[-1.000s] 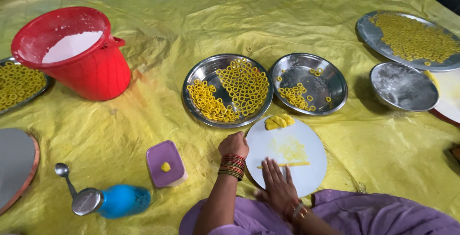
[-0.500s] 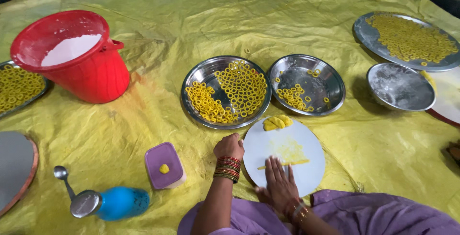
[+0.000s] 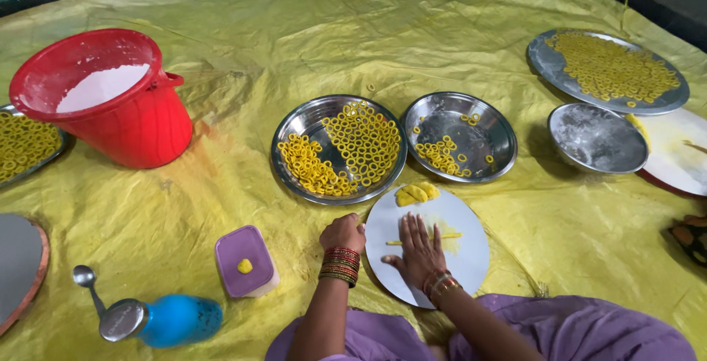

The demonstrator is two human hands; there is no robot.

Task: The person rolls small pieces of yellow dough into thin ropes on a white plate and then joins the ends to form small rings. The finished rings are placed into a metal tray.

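- The right hand (image 3: 420, 249) lies flat, palm down and fingers spread, on the white round board (image 3: 460, 269), pressing on a thin yellow dough strip (image 3: 448, 236) that sticks out on both sides of it; it grasps nothing.
- The left hand (image 3: 343, 233) is curled into a loose fist at the board's left edge; whether it grips anything cannot be told.
- Small yellow dough lumps (image 3: 416, 193) sit at the far edge of the board.
- Just beyond the board, two steel plates stand side by side: the left plate (image 3: 294, 129) is packed with yellow dough rings, the right plate (image 3: 482, 122) holds only a few.
- Left of the hands, a purple box (image 3: 243, 254) carries a dab of dough, with a blue bottle (image 3: 166, 322) and a spoon (image 3: 87, 281) nearer still.
- A red bucket (image 3: 125, 122) of white flour stands far left.
- Everything rests on a yellow sheet (image 3: 243, 30) spread over the floor.
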